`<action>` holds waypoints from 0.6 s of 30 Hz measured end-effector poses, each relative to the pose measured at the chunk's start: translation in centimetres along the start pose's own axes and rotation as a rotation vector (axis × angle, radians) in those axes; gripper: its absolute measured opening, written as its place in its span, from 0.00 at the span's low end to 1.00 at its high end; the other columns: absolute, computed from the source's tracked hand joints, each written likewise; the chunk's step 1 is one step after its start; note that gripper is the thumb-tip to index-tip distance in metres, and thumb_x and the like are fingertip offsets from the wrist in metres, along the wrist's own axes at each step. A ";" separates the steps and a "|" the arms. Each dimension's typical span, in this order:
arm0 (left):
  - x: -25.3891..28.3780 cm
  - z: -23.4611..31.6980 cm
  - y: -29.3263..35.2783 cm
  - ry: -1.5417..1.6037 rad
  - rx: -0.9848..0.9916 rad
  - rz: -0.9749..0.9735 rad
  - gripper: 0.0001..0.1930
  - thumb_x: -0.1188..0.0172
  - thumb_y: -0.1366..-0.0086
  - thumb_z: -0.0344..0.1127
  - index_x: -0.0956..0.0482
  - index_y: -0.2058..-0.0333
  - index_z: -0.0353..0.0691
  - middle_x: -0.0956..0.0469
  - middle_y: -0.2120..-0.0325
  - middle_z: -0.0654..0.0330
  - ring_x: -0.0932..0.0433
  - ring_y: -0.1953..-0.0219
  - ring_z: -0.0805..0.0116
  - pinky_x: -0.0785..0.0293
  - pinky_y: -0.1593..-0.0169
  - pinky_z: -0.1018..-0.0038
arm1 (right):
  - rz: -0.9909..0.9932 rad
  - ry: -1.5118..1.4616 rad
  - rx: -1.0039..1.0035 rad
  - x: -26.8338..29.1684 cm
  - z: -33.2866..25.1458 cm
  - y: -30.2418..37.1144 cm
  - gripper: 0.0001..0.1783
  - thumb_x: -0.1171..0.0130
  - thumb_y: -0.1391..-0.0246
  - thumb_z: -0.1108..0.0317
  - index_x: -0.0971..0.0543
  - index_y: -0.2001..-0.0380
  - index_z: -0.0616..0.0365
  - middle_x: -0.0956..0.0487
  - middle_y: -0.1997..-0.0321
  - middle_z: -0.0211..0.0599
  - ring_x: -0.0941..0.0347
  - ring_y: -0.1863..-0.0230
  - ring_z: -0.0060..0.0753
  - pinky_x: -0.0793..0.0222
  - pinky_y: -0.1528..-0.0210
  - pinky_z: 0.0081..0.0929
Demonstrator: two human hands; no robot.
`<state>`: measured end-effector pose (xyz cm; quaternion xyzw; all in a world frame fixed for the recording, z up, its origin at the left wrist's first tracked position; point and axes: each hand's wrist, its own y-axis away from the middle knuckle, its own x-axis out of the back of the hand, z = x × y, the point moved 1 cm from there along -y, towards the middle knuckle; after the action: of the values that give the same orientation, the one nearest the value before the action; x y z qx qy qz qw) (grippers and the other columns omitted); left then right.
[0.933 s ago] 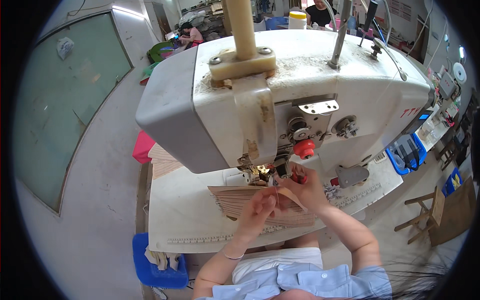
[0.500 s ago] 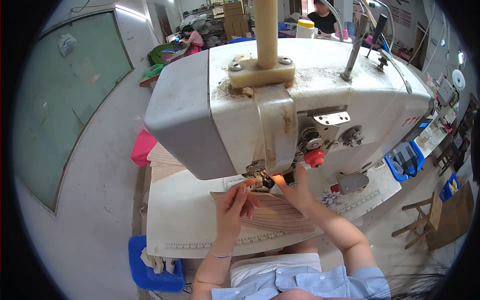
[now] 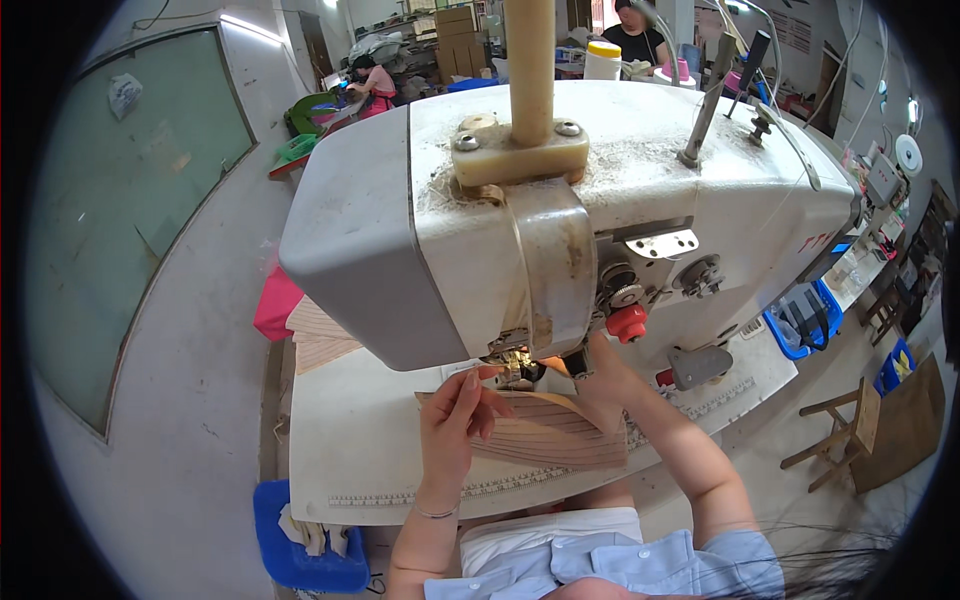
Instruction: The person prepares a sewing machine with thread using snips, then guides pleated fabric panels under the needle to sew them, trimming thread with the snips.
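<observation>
A large white sewing machine point(image 3: 350, 240) stands in front of me, and its lit needle area point(image 3: 515, 365) is at the lower end of the head. Just left of the needle is my left hand point(image 3: 456, 420), with thumb and forefinger drawn together; whatever is between them is too small to make out. My right hand point(image 3: 600, 385) reaches up on the right of the needle, its fingertips partly hidden behind machine parts. Below both hands a beige striped piece of fabric point(image 3: 550, 440) lies on the white machine table point(image 3: 350, 440), its upper right part lifted or folded near my right wrist.
More striped fabric point(image 3: 318, 335) and a pink cloth point(image 3: 277, 303) lie at the table's left. A blue bin point(image 3: 310, 565) with scraps is at lower left. On the right are a blue basket point(image 3: 825, 310) and a wooden stool point(image 3: 845, 430). Two people sit farther back.
The view has shifted slightly. My left hand has moved a little left of the needle. My right hand's fingers have gone farther behind the machine parts, and the fabric's right side bulges more.
</observation>
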<state>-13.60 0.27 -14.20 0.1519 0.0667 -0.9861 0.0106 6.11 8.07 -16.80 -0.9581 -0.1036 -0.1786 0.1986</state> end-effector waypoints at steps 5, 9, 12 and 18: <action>0.9 -0.2 0.1 0.079 -0.033 0.013 0.12 0.49 0.32 0.38 0.25 0.63 0.32 0.26 0.83 0.60 0.35 0.85 0.81 0.47 0.81 0.86 | 0.004 -0.008 -0.090 -0.1 -0.4 0.3 0.06 0.44 0.50 0.76 0.27 0.67 0.60 0.30 0.79 0.32 0.40 0.73 0.17 0.38 0.71 0.24; 3.3 0.8 1.1 0.119 -0.316 0.183 0.12 0.47 0.33 0.37 0.26 0.65 0.32 0.28 0.84 0.63 0.39 0.87 0.82 0.51 0.84 0.85 | 0.056 0.059 -0.001 0.3 -1.1 1.0 0.12 0.39 0.50 0.72 0.25 0.61 0.62 0.23 0.62 0.42 0.27 0.60 0.36 0.33 0.60 0.29; 7.6 3.4 3.5 0.209 -0.481 0.429 0.10 0.48 0.34 0.35 0.28 0.67 0.32 0.39 0.88 0.69 0.43 0.89 0.82 0.53 0.86 0.83 | 0.134 0.187 0.286 1.1 -2.4 1.5 0.08 0.43 0.48 0.74 0.28 0.64 0.59 0.27 0.69 0.36 0.29 0.70 0.35 0.34 0.71 0.27; 15.1 9.5 10.7 0.190 -0.796 0.164 0.08 0.57 0.29 0.31 0.33 0.59 0.33 0.42 0.87 0.69 0.48 0.85 0.84 0.52 0.80 0.84 | 0.000 0.600 0.323 3.4 -4.5 3.0 0.13 0.39 0.48 0.64 0.29 0.68 0.59 0.26 0.66 0.41 0.27 0.75 0.41 0.32 0.75 0.34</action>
<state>-30.43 -11.62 -11.12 0.2310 0.4309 -0.8609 0.1406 8.66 3.93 -12.69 -0.8190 -0.0678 -0.4337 0.3694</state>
